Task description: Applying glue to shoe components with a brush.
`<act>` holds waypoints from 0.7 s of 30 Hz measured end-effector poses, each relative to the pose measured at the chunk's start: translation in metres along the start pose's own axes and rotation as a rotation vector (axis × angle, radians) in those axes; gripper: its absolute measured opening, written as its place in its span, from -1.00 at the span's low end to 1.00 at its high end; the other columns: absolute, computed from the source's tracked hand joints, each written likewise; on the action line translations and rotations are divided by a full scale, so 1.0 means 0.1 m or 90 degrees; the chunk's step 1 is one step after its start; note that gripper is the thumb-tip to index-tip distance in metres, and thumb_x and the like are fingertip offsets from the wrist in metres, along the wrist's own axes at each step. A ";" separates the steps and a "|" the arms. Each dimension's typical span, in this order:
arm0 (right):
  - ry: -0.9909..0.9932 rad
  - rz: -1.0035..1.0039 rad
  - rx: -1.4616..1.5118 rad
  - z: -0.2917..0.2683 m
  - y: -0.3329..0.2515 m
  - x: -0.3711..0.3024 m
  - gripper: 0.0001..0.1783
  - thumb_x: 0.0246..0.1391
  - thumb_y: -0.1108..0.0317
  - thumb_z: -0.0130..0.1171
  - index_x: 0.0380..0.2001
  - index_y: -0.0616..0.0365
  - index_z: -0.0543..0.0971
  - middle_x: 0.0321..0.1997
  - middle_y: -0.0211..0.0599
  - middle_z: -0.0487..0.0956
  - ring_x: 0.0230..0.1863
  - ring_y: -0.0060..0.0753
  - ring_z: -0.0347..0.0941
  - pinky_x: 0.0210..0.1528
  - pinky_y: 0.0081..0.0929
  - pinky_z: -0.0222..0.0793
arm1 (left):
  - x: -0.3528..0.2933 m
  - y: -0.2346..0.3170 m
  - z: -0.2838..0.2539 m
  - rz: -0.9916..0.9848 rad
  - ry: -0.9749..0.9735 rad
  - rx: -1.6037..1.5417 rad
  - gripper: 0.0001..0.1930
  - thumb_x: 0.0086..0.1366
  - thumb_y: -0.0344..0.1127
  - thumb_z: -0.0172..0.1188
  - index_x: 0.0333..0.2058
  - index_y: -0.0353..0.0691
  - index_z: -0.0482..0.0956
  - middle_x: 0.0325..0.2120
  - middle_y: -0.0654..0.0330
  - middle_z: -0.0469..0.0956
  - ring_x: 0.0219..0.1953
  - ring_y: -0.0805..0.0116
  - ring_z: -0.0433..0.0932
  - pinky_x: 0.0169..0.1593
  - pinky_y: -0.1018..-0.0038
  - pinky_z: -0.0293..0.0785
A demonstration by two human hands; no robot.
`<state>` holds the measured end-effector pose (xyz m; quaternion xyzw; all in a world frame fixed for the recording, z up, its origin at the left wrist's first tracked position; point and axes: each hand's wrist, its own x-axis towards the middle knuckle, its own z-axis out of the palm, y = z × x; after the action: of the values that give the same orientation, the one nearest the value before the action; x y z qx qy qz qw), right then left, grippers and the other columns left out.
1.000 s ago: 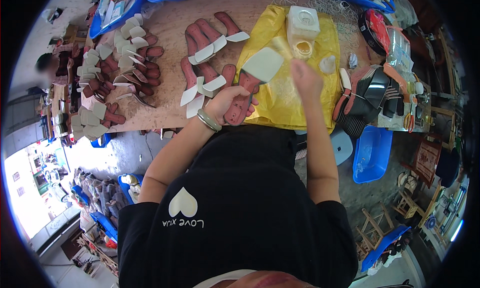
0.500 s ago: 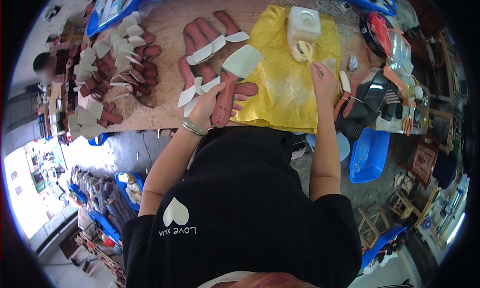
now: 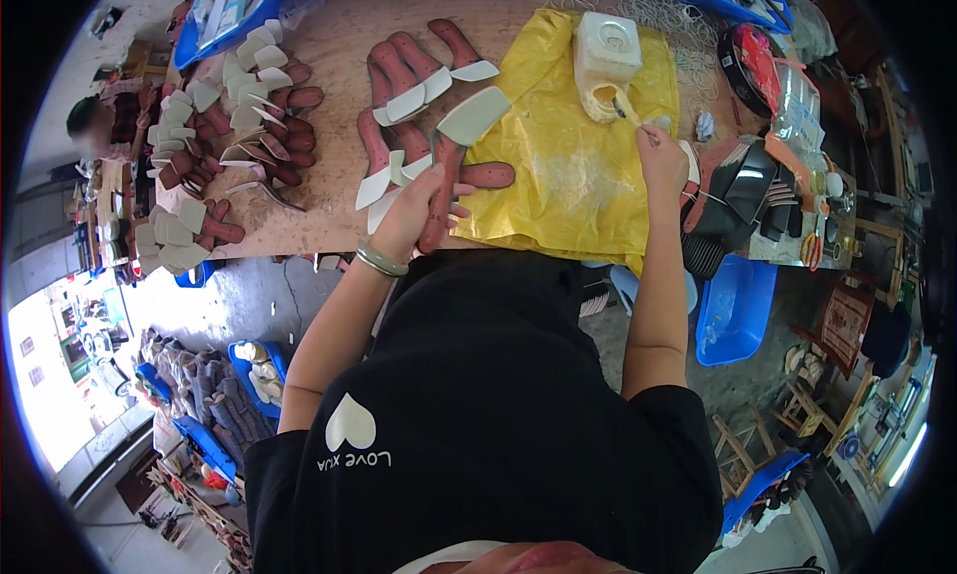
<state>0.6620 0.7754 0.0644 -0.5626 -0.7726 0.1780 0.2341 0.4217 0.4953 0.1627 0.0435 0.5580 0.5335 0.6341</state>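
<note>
My left hand is closed around a reddish-brown shoe insole with a pale cream front piece, held tilted above the near edge of the table. Another reddish insole lies just behind it on a yellow plastic sheet. My right hand pinches a thin pale brush-like tool, whose tip looks dark. That tip is at the cut-open mouth of a white plastic jug, which lies on the sheet. Several more insoles with cream pieces lie left of the sheet.
Piles of similar insoles cover the table's left side. Black sole-like parts, scissors and a clear plastic bag are at the right. Blue trays line the far edge; a blue bin stands below the table at right.
My right hand has moved slightly right, drawing the tool partly out at the jug's mouth. My left hand has turned the insole, so its face now shows narrower.
</note>
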 end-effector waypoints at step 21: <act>-0.163 0.049 0.345 -0.25 -0.41 -0.84 -0.73 0.03 0.27 0.27 -0.23 0.21 0.64 -0.45 -0.34 0.63 -0.40 -0.62 0.50 -0.28 -0.66 0.37 | 0.17 -0.19 -0.12 0.580 0.406 0.770 -0.48 -0.07 -0.21 0.42 -0.11 -0.25 0.52 -0.23 0.08 0.45 -0.13 0.07 0.41 -0.02 0.26 0.36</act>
<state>0.6651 0.6836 0.0935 -0.4812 -0.6985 0.4558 0.2698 0.4219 0.4928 0.1347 0.4466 0.8301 0.3323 0.0330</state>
